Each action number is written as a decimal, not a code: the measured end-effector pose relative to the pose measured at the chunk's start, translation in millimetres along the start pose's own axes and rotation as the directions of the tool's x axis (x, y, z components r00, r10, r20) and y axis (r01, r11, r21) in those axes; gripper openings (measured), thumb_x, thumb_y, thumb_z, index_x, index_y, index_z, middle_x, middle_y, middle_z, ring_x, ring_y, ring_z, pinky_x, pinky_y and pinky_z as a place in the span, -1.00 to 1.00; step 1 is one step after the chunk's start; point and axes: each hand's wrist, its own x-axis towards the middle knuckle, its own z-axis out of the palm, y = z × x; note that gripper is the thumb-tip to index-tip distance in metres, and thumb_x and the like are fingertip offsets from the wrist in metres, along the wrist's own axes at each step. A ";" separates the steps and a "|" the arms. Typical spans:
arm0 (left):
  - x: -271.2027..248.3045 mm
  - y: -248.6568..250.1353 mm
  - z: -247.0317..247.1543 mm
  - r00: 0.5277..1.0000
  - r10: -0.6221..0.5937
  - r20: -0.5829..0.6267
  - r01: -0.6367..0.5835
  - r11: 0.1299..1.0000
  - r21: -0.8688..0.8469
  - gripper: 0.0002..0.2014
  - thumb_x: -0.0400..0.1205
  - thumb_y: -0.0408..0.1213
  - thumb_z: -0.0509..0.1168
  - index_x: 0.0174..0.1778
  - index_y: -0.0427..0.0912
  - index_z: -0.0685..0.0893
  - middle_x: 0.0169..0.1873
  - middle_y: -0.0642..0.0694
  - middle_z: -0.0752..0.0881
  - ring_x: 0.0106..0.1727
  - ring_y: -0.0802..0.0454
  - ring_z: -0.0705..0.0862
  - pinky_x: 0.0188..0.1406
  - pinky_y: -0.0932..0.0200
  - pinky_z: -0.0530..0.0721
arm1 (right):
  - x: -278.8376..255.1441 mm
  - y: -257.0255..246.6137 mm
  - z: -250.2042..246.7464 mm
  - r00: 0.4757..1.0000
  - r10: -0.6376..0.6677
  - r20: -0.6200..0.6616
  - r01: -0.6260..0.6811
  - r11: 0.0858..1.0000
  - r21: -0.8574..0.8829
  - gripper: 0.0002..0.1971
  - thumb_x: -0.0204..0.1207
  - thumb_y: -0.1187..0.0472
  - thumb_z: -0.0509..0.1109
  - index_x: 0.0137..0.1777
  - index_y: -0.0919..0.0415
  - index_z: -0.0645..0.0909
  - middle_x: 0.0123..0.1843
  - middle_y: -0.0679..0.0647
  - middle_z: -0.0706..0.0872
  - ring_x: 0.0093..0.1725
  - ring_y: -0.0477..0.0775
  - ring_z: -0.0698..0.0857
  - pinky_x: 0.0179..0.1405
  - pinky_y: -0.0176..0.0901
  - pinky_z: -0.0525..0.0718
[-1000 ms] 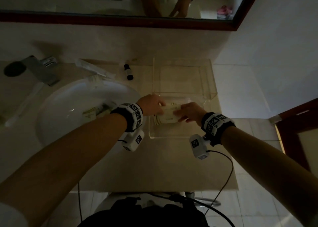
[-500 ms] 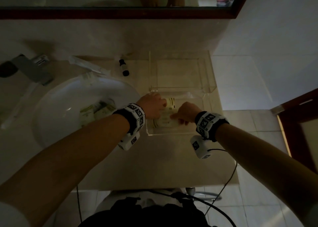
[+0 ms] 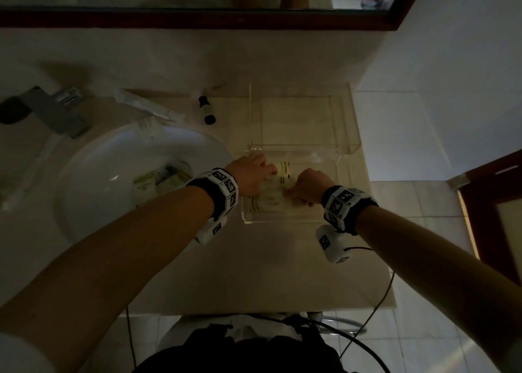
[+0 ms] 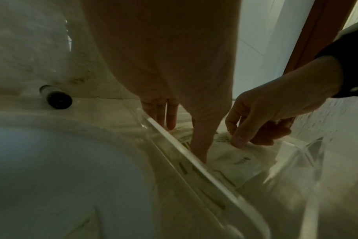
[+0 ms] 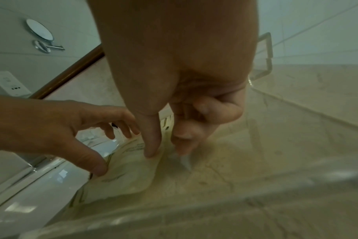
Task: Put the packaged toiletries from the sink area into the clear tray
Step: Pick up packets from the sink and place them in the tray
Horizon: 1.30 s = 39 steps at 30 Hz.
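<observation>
The clear tray (image 3: 348, 118) stands on the counter right of the sink. Pale packets with green print (image 3: 269, 201) lie in its near left corner. My left hand (image 3: 268, 172) reaches in with straight fingers and presses on the packets (image 4: 241, 159); its thumb touches one packet (image 5: 125, 174). Over the same pile, my right hand (image 3: 291, 194) pinches a packet's clear edge between thumb and curled fingers (image 5: 182, 145). More packets (image 3: 158, 182) lie in the white basin (image 3: 107, 203).
A small dark-capped bottle (image 3: 208, 112) and a long wrapped item (image 3: 149, 108) lie behind the basin. The tap (image 3: 56, 115) is at far left. The tray's far half (image 3: 296, 118) holds nothing. The counter's front edge (image 3: 254, 310) is near my body.
Both hands have gone down into the tray's near end with the packets, which now lie on its floor. My left fingers have straightened onto them.
</observation>
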 end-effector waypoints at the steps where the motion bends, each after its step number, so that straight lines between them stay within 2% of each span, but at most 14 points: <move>1: 0.7 -1.5 -0.1 1.000 0.007 0.000 -0.007 1.000 0.005 -0.38 0.52 -0.24 0.36 0.50 0.02 0.31 0.33 -0.17 0.37 0.33 -0.15 0.42 0.13 0.07 0.47 | -0.5 -0.6 -0.9 1.000 -0.001 -0.006 0.001 1.000 0.002 -0.59 0.39 -0.16 0.50 -0.27 0.24 0.68 -0.36 0.10 0.75 -0.41 0.08 0.71 -0.27 -0.12 0.72; 3: 2.0 -3.3 0.7 1.000 0.019 -0.002 -0.019 1.000 0.024 -0.37 0.52 -0.22 0.36 0.51 0.02 0.30 0.36 -0.19 0.35 0.36 -0.18 0.41 0.11 0.08 0.46 | -1.9 -1.2 -1.9 0.999 -0.014 -0.047 0.015 1.000 0.008 -0.58 0.39 -0.15 0.50 -0.07 0.23 0.67 -0.19 0.11 0.75 -0.24 0.14 0.75 -0.14 -0.03 0.77; 5: 2.5 -2.9 1.4 1.000 0.010 0.001 -0.010 1.000 0.028 -0.36 0.52 -0.21 0.36 0.51 0.03 0.29 0.40 -0.22 0.32 0.38 -0.21 0.40 0.11 0.05 0.49 | -3.8 -1.3 -1.7 0.993 -0.047 -0.108 0.051 0.998 0.036 -0.50 0.37 -0.15 0.52 0.17 0.12 0.52 -0.04 0.09 0.68 -0.10 0.17 0.73 -0.04 0.08 0.77; 8: 2.8 -2.0 2.8 1.000 0.006 -0.011 -0.006 1.000 0.010 -0.39 0.51 -0.18 0.34 0.49 0.02 0.32 0.34 -0.19 0.36 0.31 -0.19 0.45 0.02 0.06 0.48 | -4.9 -2.0 -1.6 0.986 -0.109 -0.127 0.119 0.990 0.075 -0.37 0.38 -0.10 0.54 0.38 -0.08 0.33 0.00 0.09 0.64 -0.19 0.13 0.70 -0.14 0.04 0.77; 11: 0.8 -0.6 3.0 1.000 0.002 -0.019 -0.002 1.000 0.016 -0.38 0.52 -0.14 0.33 0.51 0.00 0.31 0.32 -0.19 0.39 0.31 -0.19 0.46 0.11 0.02 0.52 | -4.7 -3.3 -2.2 0.987 -0.146 -0.065 0.148 0.989 0.023 -0.32 0.39 -0.09 0.52 0.47 -0.20 0.28 0.14 0.12 0.68 -0.07 0.16 0.74 -0.02 0.09 0.78; 13: -0.3 -0.3 4.0 1.000 0.000 -0.028 0.001 1.000 0.019 -0.38 0.53 -0.14 0.32 0.53 -0.01 0.30 0.33 -0.19 0.39 0.33 -0.19 0.44 0.17 -0.01 0.51 | -3.7 -4.4 -2.2 0.988 -0.146 -0.043 0.147 0.989 0.005 -0.30 0.39 -0.08 0.52 0.49 -0.22 0.28 0.20 0.13 0.67 -0.03 0.16 0.74 0.01 0.09 0.78; 18: -3.5 -0.5 7.6 0.996 -0.008 -0.089 0.006 1.000 -0.018 -0.43 0.53 -0.17 0.28 0.50 -0.03 0.36 0.30 -0.18 0.42 0.34 -0.17 0.44 0.17 0.03 0.48 | -4.6 -6.8 -2.7 0.987 -0.149 -0.062 0.147 0.989 -0.031 -0.30 0.38 -0.12 0.52 0.49 -0.22 0.29 0.18 0.12 0.69 -0.01 0.17 0.74 0.01 0.06 0.76; 22: -6.7 -9.0 4.3 0.980 0.008 -0.199 -0.018 0.999 -0.046 -0.41 0.56 -0.01 0.27 0.53 -0.02 0.35 0.45 -0.14 0.38 0.47 -0.12 0.37 0.39 -0.04 0.42 | -7.8 -7.5 -7.5 0.975 -0.171 -0.144 0.171 0.985 -0.012 -0.40 0.44 -0.05 0.48 0.45 -0.13 0.36 0.15 0.09 0.72 0.07 0.14 0.70 0.00 -0.09 0.64; 25: -15.1 -19.1 -0.8 0.961 -0.022 -0.274 -0.019 0.989 -0.148 -0.39 0.54 0.11 0.32 0.50 0.02 0.39 0.45 -0.04 0.40 0.45 -0.05 0.40 0.42 -0.05 0.42 | -11.8 -15.0 -11.1 0.959 -0.192 -0.210 0.206 0.977 0.050 -0.42 0.43 0.02 0.51 0.44 -0.07 0.42 0.22 0.07 0.68 0.18 0.14 0.66 0.11 -0.10 0.59; 27: -24.3 -27.2 -2.4 0.952 -0.042 -0.302 -0.025 0.977 -0.214 -0.36 0.52 0.16 0.34 0.50 0.03 0.40 0.46 -0.02 0.41 0.44 -0.03 0.41 0.42 -0.05 0.42 | -13.8 -22.5 -11.8 0.949 -0.197 -0.247 0.228 0.968 0.104 -0.40 0.41 0.03 0.54 0.44 -0.07 0.43 0.25 0.07 0.63 0.17 0.11 0.63 0.08 -0.15 0.54; 30: -42.2 -43.5 -3.3 0.931 -0.133 -0.340 0.005 0.935 -0.354 -0.39 0.50 0.11 0.38 0.46 0.08 0.44 0.41 0.00 0.45 0.41 -0.02 0.45 0.40 -0.03 0.47 | -14.8 -41.0 -10.3 0.945 -0.198 -0.259 0.250 0.950 0.187 -0.41 0.42 0.04 0.54 0.43 -0.07 0.43 0.26 0.08 0.59 0.10 0.09 0.62 0.04 -0.14 0.58; 34: -71.1 -74.4 -1.8 0.910 -0.242 -0.338 0.054 0.875 -0.482 -0.44 0.51 0.01 0.41 0.43 0.01 0.48 0.42 -0.05 0.47 0.43 -0.05 0.45 0.42 -0.07 0.47 | -17.2 -76.7 -6.4 0.941 -0.222 -0.257 0.286 0.926 0.247 -0.40 0.41 0.04 0.55 0.44 -0.05 0.43 0.30 0.12 0.58 0.17 0.19 0.66 0.19 0.13 0.69; 36: -86.8 -95.1 2.1 0.902 -0.293 -0.318 0.081 0.836 -0.542 -0.43 0.51 0.00 0.41 0.44 0.00 0.47 0.43 -0.06 0.46 0.41 -0.07 0.48 0.39 -0.09 0.51 | -17.6 -96.6 -3.2 0.938 -0.234 -0.257 0.302 0.915 0.269 -0.41 0.43 0.05 0.53 0.45 -0.03 0.43 0.29 0.12 0.58 0.20 0.18 0.64 0.21 0.08 0.65; 39: -108.3 -124.1 9.3 0.881 -0.389 -0.270 0.127 0.743 -0.657 -0.43 0.53 0.04 0.40 0.45 0.02 0.46 0.43 -0.04 0.43 0.32 -0.07 0.56 0.27 -0.04 0.62 | -17.5 -124.9 3.2 0.938 -0.248 -0.244 0.317 0.899 0.302 -0.39 0.43 0.03 0.54 0.46 -0.04 0.42 0.27 0.09 0.57 0.17 0.10 0.59 0.11 -0.10 0.57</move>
